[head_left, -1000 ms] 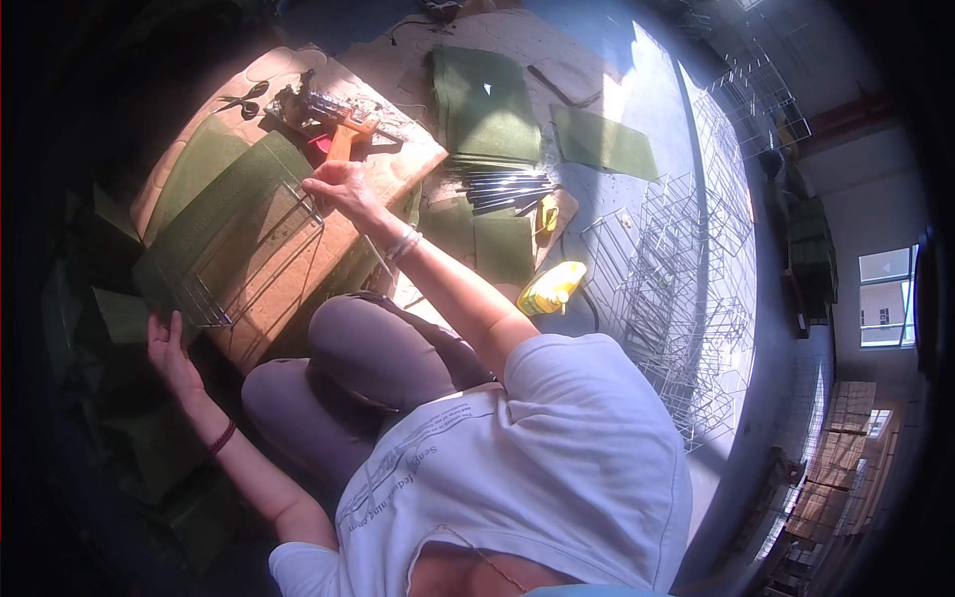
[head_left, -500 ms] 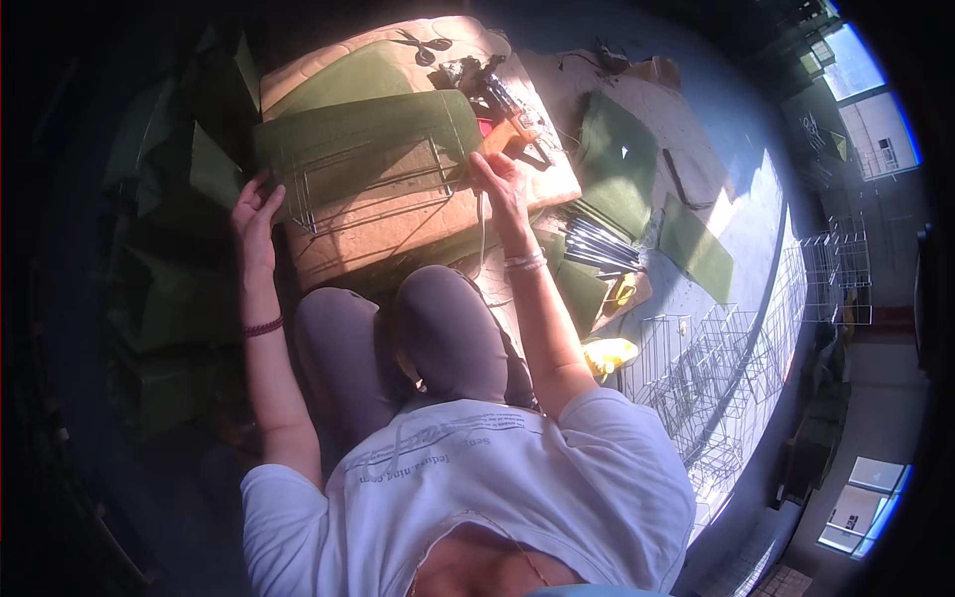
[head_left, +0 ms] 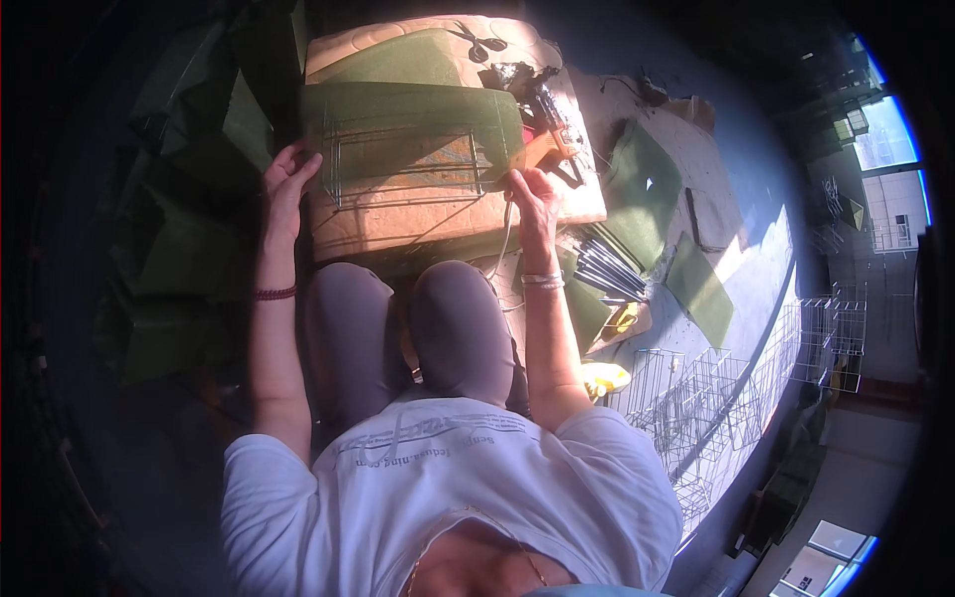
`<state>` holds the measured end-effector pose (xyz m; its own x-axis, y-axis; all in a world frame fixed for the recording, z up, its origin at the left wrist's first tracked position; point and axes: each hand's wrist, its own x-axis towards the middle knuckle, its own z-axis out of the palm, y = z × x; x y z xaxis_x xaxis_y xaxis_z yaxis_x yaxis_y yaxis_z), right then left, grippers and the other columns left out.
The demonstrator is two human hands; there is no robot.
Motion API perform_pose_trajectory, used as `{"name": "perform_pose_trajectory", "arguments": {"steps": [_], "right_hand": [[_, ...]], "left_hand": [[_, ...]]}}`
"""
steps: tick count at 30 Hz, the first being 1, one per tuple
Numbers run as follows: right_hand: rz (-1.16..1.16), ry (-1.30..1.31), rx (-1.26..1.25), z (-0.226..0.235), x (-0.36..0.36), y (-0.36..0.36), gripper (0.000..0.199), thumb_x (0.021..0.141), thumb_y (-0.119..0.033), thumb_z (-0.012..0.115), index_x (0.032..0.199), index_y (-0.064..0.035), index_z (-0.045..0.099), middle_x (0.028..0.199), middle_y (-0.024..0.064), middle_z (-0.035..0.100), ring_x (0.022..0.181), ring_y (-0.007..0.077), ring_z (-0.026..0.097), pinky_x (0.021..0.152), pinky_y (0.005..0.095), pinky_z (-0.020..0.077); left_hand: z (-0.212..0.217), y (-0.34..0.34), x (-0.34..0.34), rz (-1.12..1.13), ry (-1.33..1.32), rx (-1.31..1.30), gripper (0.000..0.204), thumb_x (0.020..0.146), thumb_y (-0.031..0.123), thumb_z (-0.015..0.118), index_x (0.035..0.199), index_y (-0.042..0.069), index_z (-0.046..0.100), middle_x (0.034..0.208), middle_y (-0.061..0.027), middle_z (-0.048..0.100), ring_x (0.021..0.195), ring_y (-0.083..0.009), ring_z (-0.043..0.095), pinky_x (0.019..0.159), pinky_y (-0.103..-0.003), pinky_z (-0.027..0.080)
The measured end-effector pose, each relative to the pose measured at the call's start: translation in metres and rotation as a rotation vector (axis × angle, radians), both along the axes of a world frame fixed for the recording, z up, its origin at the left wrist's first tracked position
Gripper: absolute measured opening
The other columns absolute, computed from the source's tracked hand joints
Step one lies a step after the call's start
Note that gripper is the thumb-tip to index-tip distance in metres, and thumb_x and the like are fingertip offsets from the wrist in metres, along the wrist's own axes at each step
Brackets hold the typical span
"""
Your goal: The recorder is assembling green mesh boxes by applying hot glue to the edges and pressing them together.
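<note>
Hands grip a green sheet (head_left: 413, 124) laid over a wire frame (head_left: 408, 169) on a tan board (head_left: 398, 224) before the knees. Left hand (head_left: 286, 189) pinches the sheet's left edge, fingers curled. Right hand (head_left: 532, 194) closes on its lower right corner. Scissors (head_left: 482, 42) lie beyond; rods (head_left: 607, 269) lie right.

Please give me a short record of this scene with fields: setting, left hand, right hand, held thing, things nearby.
setting: person seated, knees drawn up, at a low board
left hand: left hand grips the left end of the wire frame
right hand: right hand grips its right end
held thing: wire frame under a green sheet
things nearby: scissors at the board's far end; bundle of dark rods; wire racks; green pieces
</note>
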<state>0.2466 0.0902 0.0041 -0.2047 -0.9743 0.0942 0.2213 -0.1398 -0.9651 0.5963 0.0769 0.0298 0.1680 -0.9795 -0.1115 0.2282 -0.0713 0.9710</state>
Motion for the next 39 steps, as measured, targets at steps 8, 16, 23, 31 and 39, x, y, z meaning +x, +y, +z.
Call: {"name": "perform_pose_trajectory", "arguments": {"steps": [8, 16, 23, 31, 39], "right_hand": [[0.034, 0.000, 0.012, -0.005, 0.000, -0.002, 0.011, 0.081, -0.012, 0.069, 0.088, -0.0048, 0.063, 0.073, -0.0019, 0.061, 0.062, 0.0053, 0.052, 0.059, 0.0192, 0.0404], [0.041, 0.011, 0.003, -0.005, 0.001, -0.002, 0.013, 0.085, -0.012, 0.063, 0.092, -0.0006, 0.064, 0.078, 0.0008, 0.063, 0.068, 0.0064, 0.051, 0.063, 0.0212, 0.0410], [0.041, -0.034, 0.037, -0.007, 0.001, -0.001, 0.012, 0.085, -0.011, 0.064, 0.092, -0.0015, 0.065, 0.078, -0.0004, 0.062, 0.068, 0.0063, 0.050, 0.064, 0.0214, 0.0398], [0.062, -0.026, 0.001, -0.014, 0.000, -0.003, 0.013, 0.082, -0.008, 0.067, 0.094, -0.0040, 0.063, 0.077, -0.0006, 0.063, 0.067, 0.0064, 0.055, 0.063, 0.0207, 0.0438], [0.039, -0.070, 0.008, -0.010, 0.001, -0.001, 0.017, 0.081, -0.006, 0.067, 0.097, -0.0027, 0.062, 0.080, 0.0021, 0.064, 0.069, 0.0078, 0.058, 0.064, 0.0213, 0.0455]], "left_hand": [[0.003, 0.007, -0.004, -0.017, 0.055, -0.024, 0.037, 0.082, 0.010, 0.066, 0.115, 0.001, 0.053, 0.101, -0.0053, 0.064, 0.092, -0.0098, 0.058, 0.081, -0.021, 0.042], [0.000, 0.010, 0.001, 0.017, 0.002, -0.003, 0.036, 0.081, 0.016, 0.068, 0.113, 0.005, 0.056, 0.093, 0.0003, 0.066, 0.085, -0.0065, 0.058, 0.079, -0.024, 0.040], [0.008, 0.020, -0.004, -0.005, -0.015, 0.013, 0.045, 0.080, 0.015, 0.069, 0.119, 0.003, 0.051, 0.089, 0.0006, 0.066, 0.082, -0.0060, 0.058, 0.074, -0.023, 0.040], [0.001, 0.018, 0.000, -0.008, -0.039, 0.009, 0.051, 0.078, 0.013, 0.071, 0.123, 0.003, 0.049, 0.084, 0.0025, 0.064, 0.079, -0.0053, 0.056, 0.071, -0.021, 0.038], [-0.002, 0.023, -0.001, 0.004, -0.010, -0.014, 0.053, 0.078, 0.012, 0.071, 0.124, 0.003, 0.048, 0.090, 0.0015, 0.064, 0.086, -0.0064, 0.055, 0.075, -0.021, 0.038]]}}
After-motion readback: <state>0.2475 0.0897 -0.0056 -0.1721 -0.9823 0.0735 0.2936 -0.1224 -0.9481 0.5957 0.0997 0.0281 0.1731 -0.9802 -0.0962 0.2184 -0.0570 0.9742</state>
